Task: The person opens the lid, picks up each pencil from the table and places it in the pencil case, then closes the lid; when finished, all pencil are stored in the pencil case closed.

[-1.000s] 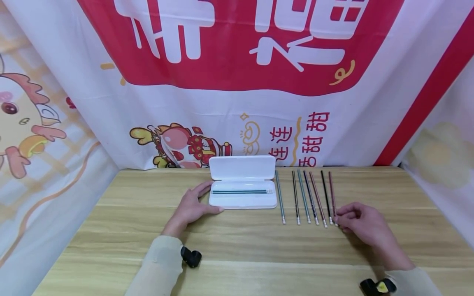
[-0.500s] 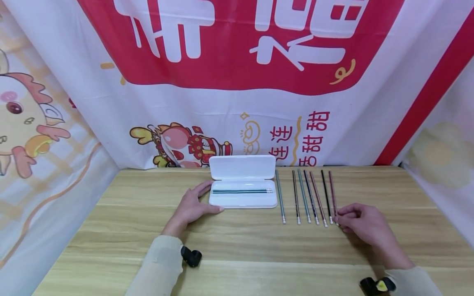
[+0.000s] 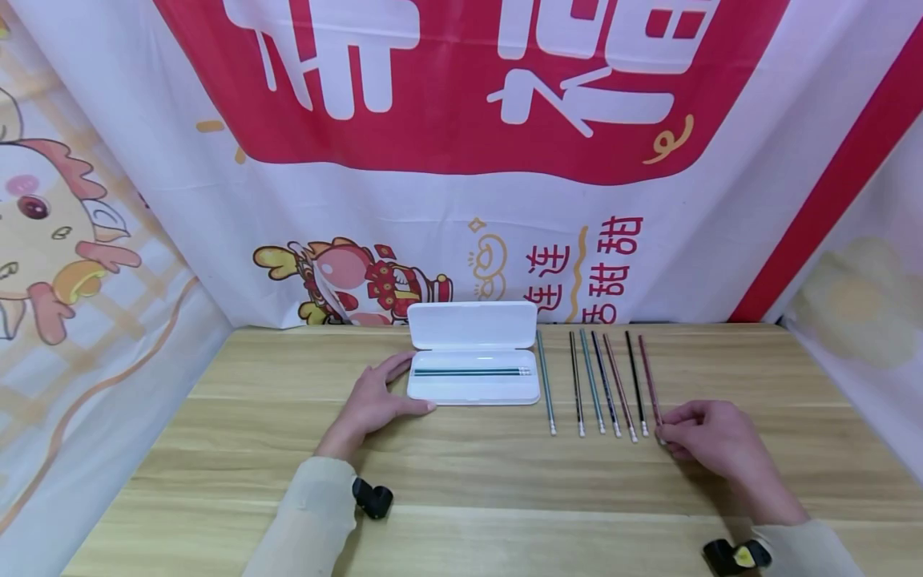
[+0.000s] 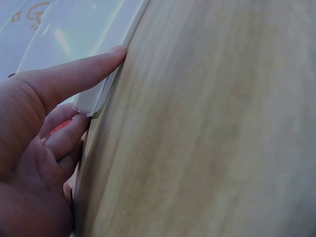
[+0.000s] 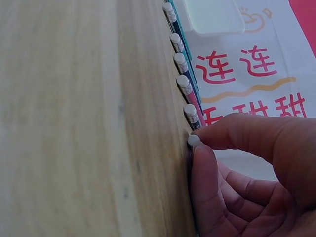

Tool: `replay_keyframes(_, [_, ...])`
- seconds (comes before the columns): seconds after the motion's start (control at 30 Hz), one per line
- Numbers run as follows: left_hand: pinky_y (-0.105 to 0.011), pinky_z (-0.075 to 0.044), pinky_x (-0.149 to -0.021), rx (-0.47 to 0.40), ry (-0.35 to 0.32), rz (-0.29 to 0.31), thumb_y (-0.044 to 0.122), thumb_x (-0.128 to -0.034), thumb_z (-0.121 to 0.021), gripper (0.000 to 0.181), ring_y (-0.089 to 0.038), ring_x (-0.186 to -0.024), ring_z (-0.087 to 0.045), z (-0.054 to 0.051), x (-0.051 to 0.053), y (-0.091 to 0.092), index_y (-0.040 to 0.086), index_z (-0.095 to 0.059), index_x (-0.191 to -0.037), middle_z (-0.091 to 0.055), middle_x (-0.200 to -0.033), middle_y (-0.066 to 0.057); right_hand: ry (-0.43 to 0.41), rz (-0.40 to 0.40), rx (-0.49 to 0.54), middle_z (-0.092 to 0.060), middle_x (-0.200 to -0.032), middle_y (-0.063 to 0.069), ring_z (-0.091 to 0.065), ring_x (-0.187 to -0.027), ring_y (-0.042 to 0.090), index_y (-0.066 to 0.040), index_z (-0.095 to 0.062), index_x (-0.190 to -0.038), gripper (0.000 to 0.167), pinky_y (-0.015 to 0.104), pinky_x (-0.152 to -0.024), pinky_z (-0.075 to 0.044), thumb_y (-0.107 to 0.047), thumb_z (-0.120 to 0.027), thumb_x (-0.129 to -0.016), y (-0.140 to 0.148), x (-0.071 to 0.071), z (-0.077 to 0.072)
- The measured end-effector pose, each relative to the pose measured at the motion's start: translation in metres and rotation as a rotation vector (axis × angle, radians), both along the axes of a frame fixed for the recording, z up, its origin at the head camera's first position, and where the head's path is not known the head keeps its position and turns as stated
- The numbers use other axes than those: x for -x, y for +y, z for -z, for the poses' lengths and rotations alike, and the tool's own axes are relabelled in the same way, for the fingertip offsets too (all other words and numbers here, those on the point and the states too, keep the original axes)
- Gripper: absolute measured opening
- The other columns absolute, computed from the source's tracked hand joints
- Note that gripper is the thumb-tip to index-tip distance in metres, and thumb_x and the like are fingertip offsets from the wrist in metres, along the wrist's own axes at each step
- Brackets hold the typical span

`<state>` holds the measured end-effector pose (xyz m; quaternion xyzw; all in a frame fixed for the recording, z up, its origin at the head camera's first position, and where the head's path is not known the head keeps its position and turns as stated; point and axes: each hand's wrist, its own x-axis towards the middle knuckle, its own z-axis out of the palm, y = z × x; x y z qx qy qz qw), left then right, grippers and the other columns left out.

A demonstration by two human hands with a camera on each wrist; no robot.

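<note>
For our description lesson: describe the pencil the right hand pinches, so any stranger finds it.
On the wooden table, right of the open white case, lies a row of pencils. At its right end is the reddish pencil; unlike its neighbours, it is pinched by the right hand.
</note>
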<state>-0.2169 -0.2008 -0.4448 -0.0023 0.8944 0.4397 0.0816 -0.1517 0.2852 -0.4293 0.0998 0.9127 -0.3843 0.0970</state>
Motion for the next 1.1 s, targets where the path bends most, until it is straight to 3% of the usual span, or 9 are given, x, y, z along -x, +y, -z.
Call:
replay_keyframes(0.33, [-0.068, 0.001, -0.136, -0.018, -0.004, 0.004, 0.036, -0.0788, -0.097, 0.097, -0.042, -0.168, -0.013, -0.0026, -0.0010, 0.0020, 0.027, -0.049, -0.163, -0.045, -0.171, -0.004, -0.064, -0.001, -0.081, -0.076, -0.089, 0.007, -0.070, -0.076, 0.015, 0.002, -0.072, -0.110, 0.032, 0.030, -0.064, -0.057, -0.026, -0.079, -0.095, -0.0041, -0.0016, -0.0045])
replay_keyframes(0.63, [-0.067, 0.001, -0.136, -0.008, -0.007, 0.009, 0.038, -0.0796, -0.097, 0.096, -0.041, -0.169, -0.013, -0.0017, -0.0013, 0.0010, 0.027, -0.049, -0.163, -0.045, -0.172, -0.004, -0.044, -0.025, -0.127, -0.076, -0.085, 0.005, -0.067, -0.076, 0.018, 0.001, -0.072, -0.107, 0.030, 0.029, -0.064, -0.052, -0.026, -0.074, -0.095, -0.0062, -0.0037, -0.0036])
replay_keyframes(1.1, [-0.063, 0.002, -0.138, 0.001, -0.005, 0.016, 0.039, -0.0801, -0.096, 0.096, -0.040, -0.168, -0.016, -0.0026, -0.0009, 0.0006, 0.025, -0.048, -0.163, -0.044, -0.172, -0.005, -0.009, -0.006, -0.016, -0.078, -0.091, 0.009, -0.073, -0.076, 0.012, 0.006, -0.071, -0.112, 0.033, 0.027, -0.065, -0.062, -0.024, -0.067, -0.099, 0.0027, -0.0030, -0.0013])
